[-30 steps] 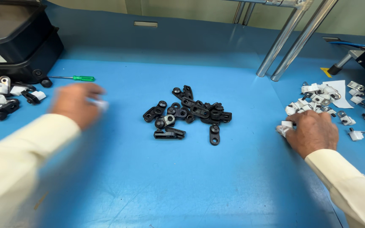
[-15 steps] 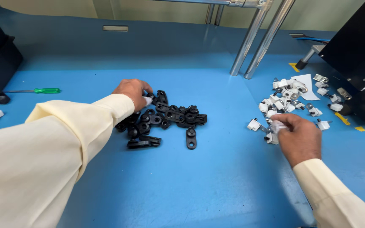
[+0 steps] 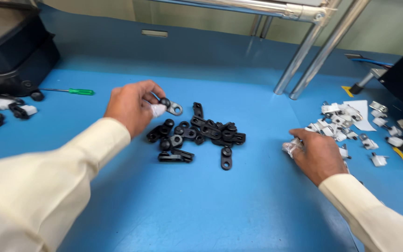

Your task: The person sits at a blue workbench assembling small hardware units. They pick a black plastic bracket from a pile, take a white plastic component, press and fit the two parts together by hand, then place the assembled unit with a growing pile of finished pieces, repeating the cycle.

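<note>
The left hand (image 3: 131, 106) is closed in a fingertip pinch on a small assembled piece (image 3: 168, 108), a white clip body joined to a black ball-headed link with a grey metal eyelet; it is held just above the tabletop (image 3: 239, 205), at the upper left edge of the pile of black links (image 3: 197, 135). The right hand (image 3: 318, 156) rests palm down near the right side of the tabletop, its fingertips curled onto a white plastic clip (image 3: 291, 147) at the near edge of the scatter of white clips (image 3: 350, 128); whether that clip is actually gripped cannot be told. The held piece lies roughly level, its long axis running left to right, with the white end toward the palm and the metal eyelet pointing right, toward the pile. Handling such a small part seems to go best with the pinch kept on the white body, so that the black ball and the eyelet stay exposed and visible, and with the wrist low over the pile so that a slipped part falls only a short way. The links in the pile lie at mixed angles, some overlapping. Farther left lie a green-handled screwdriver (image 3: 73, 91), a few finished pieces (image 3: 5, 109) and a dark case (image 3: 12, 51); metal frame tubes (image 3: 311, 51) rise behind.
</note>
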Action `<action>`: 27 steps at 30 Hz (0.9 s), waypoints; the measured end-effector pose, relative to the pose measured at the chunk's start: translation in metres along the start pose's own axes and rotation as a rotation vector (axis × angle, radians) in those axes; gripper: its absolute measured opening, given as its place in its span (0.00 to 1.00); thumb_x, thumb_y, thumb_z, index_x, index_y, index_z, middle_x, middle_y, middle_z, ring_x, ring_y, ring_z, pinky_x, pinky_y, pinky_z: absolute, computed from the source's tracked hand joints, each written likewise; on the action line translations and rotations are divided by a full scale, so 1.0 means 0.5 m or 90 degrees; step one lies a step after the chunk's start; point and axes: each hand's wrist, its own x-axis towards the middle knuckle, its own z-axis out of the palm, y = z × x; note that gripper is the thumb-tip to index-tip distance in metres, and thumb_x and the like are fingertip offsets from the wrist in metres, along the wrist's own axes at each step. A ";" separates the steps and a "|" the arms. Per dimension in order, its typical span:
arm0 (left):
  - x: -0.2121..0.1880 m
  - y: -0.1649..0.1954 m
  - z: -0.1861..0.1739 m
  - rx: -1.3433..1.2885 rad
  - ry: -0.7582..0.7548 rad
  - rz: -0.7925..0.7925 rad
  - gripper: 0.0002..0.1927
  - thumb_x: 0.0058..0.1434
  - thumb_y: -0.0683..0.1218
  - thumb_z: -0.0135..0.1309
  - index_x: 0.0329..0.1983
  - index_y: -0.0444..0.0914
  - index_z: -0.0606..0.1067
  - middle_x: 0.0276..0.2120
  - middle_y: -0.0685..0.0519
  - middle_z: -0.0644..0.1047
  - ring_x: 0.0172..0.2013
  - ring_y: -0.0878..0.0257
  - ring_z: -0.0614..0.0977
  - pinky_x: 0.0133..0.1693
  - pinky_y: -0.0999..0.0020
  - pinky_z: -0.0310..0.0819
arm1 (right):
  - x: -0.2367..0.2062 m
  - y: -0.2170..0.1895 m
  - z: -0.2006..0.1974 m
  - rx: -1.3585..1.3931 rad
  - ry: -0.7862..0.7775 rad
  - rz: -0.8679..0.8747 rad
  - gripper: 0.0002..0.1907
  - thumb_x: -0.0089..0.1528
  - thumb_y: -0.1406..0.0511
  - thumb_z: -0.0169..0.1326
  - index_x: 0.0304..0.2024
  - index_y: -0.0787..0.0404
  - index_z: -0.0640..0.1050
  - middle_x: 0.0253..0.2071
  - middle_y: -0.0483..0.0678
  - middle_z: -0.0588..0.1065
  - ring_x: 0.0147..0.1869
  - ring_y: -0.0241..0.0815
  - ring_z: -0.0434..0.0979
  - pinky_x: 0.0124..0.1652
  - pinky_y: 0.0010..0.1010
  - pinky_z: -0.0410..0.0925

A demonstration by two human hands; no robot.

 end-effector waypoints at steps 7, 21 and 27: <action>-0.183 0.062 0.092 -0.135 -0.047 0.129 0.14 0.50 0.35 0.64 0.40 0.39 0.78 0.35 0.50 0.82 0.34 0.59 0.86 0.39 0.64 0.83 | -0.087 -0.089 0.046 0.033 -0.052 0.028 0.15 0.64 0.64 0.57 0.53 0.57 0.80 0.46 0.56 0.81 0.51 0.55 0.81 0.54 0.41 0.72; -0.285 0.058 0.103 -0.095 -0.084 0.035 0.13 0.52 0.30 0.56 0.37 0.37 0.82 0.52 0.49 0.81 0.53 0.54 0.82 0.53 0.64 0.79 | -0.144 -0.104 0.037 0.049 -0.019 0.129 0.23 0.59 0.66 0.61 0.58 0.49 0.80 0.40 0.54 0.82 0.37 0.50 0.83 0.43 0.39 0.74; -0.284 0.074 0.084 -0.110 -0.157 -0.098 0.07 0.56 0.42 0.65 0.37 0.37 0.81 0.48 0.53 0.80 0.45 0.60 0.85 0.46 0.67 0.79 | -0.158 -0.089 0.062 0.088 0.130 -0.040 0.24 0.55 0.70 0.61 0.55 0.51 0.81 0.45 0.51 0.82 0.43 0.49 0.82 0.44 0.38 0.74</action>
